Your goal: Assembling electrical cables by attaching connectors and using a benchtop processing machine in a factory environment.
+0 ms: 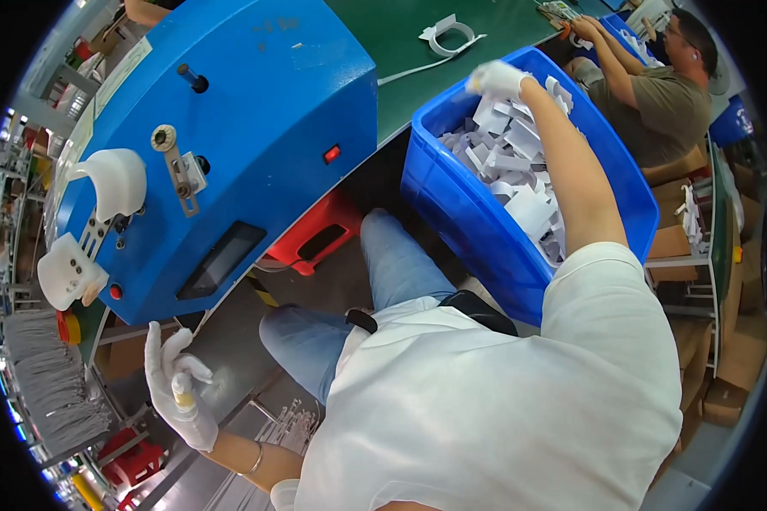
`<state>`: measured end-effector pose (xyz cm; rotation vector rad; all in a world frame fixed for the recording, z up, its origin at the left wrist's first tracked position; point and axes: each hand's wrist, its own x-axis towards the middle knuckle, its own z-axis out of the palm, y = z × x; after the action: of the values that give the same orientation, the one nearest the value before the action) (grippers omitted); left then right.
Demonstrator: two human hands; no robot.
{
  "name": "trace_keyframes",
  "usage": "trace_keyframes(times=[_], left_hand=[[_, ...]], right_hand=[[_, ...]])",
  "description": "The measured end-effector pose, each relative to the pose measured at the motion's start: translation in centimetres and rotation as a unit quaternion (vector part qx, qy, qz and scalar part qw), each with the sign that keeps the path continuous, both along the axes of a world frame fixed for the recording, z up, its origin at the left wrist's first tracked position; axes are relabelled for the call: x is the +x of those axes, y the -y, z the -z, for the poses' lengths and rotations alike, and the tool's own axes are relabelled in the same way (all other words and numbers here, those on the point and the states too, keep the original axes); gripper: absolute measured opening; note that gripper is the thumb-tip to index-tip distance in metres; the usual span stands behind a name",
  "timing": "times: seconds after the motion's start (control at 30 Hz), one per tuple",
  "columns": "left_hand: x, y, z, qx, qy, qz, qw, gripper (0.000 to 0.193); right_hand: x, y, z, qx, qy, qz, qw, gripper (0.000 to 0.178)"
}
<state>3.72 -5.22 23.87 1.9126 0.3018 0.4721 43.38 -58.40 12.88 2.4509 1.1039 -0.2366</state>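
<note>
1. White-gloved left hand, fingers loosely spread, hovers near the lower edge of the blue box-shaped machine.
2. White-gloved right hand is above the rim of the deep blue plastic bin; whether it grips anything, I cannot tell.
3. Thin white curved pieces lie heaped inside that bin.
4. White looped strip lies on the green tabletop.

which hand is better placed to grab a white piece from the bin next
Probably the right hand: it is over the blue bin, while the left hand is near the blue machine.
</note>
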Motion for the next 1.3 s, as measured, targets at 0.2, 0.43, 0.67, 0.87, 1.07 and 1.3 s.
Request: trace_keyframes(times=[0.2, 0.43, 0.67, 0.87, 1.07, 1.3], left_hand=[[1.3, 0.1, 0.1, -0.001, 0.011, 0.046, 0.999, 0.082], [4.7, 3.2, -2.7, -0.057, 0.043, 0.124, 0.990, 0.032], [9.5, 10.4, -6.5, 0.158, 0.172, 0.180, 0.955, 0.043], [9.5, 8.3, -7.7, 0.119, 0.362, -0.016, 0.924, 0.031], [8.4, 2.1, -11.1, 0.141, 0.337, -0.205, 0.908, 0.030], [7.9, -1.6, -10.0, 0.022, 0.211, -0.186, 0.959, 0.034]], right_hand=[[-8.9, 0.3, 4.0, -0.045, -0.214, 0.341, 0.914, 0.036], [-6.5, 0.0, -1.9, 0.195, 0.056, 0.315, 0.927, 0.022], [-15.7, -17.5, -22.8, 0.377, -0.097, 0.018, 0.921, 0.011], [-21.0, -27.9, -26.0, 0.610, -0.043, -0.177, 0.771, 0.015], [-19.0, -34.6, -21.9, 0.736, -0.100, -0.144, 0.653, 0.028], [-18.9, -37.9, -20.3, 0.753, -0.252, -0.069, 0.604, 0.033]])
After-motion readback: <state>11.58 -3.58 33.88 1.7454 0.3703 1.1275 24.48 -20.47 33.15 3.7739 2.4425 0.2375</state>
